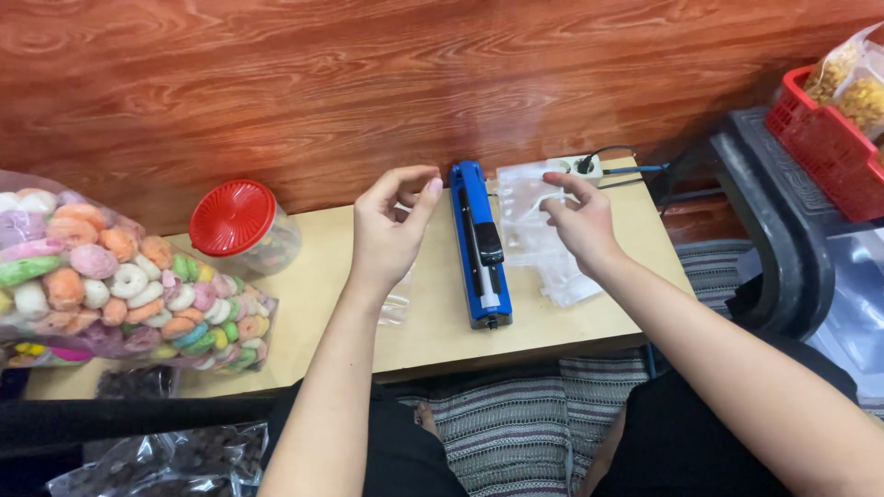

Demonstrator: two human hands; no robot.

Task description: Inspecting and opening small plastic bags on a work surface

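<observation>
My left hand (pixel 391 225) hovers over the low wooden table (pixel 322 285), fingers curled, just left of a blue heat sealer (pixel 478 241); a bit of clear plastic shows beneath it. Whether it pinches a bag is unclear. My right hand (pixel 580 221) rests on a stack of clear plastic bags (pixel 534 230) to the right of the sealer, fingertips pinching the top bag's edge.
A large clear bag of colourful ring snacks (pixel 110 285) and a jar with a red lid (pixel 239 225) sit at the left. A power strip (pixel 575 167) lies behind the bags. A red basket (pixel 829 138) rests on a black stool at right. A dark snack bag (pixel 157 460) lies below.
</observation>
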